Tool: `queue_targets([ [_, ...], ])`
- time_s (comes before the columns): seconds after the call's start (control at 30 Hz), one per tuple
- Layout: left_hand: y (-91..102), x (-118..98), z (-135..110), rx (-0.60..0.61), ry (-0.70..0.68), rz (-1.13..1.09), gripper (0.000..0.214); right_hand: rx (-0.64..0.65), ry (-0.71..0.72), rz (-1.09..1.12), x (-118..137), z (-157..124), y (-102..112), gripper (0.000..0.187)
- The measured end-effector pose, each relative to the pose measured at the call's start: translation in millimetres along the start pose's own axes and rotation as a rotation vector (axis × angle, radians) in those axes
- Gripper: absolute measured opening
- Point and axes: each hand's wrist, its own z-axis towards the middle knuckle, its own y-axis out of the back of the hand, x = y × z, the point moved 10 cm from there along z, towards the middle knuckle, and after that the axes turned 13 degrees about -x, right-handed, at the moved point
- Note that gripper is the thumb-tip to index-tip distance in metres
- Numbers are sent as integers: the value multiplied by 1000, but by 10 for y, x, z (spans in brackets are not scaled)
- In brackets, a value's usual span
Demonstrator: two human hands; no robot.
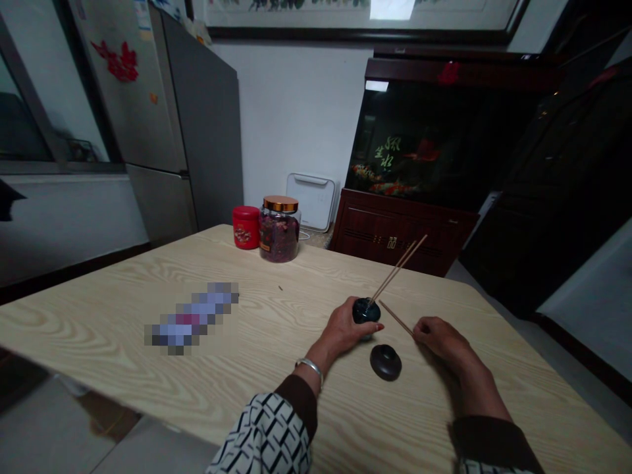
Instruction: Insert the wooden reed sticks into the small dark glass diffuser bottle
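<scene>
A small dark, glossy pot [366,311] stands on the wooden table [237,388], with my left hand [340,329] wrapped round its side. Two or so thin brown sticks [397,270] lean out of the pot's mouth, up and to the right. My right hand [441,339] is closed on the end of another thin stick [396,318], whose far tip is beside the pot's rim. Between my hands, just in front of the pot, a round dark lid [386,362] with a knob lies on the tabletop.
Farther back stand a red canister [246,228] and a clear jar [279,234] with a copper-coloured lid. To the left lies a pixelated, elongated object [195,318]. A fish tank [419,138] on a dark red cabinet and a refrigerator [197,118] stand beyond the table.
</scene>
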Motion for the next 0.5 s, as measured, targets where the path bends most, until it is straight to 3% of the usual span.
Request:
queue_targets([
  [0.17,-25,24,3,11,-6,2,62,-42,-5,-21,82,-22,74,11],
  [0.3,-16,47,13,-2,-3,22,63,-140,-35,70,77,-33,284,11],
  [0.4,-15,46,18,-3,-13,25,63,-250,-13,173,46,-23,549,15],
  [0.5,-16,59,20,-1,-7,17,64,-518,16,349,47,-82,1022,19],
])
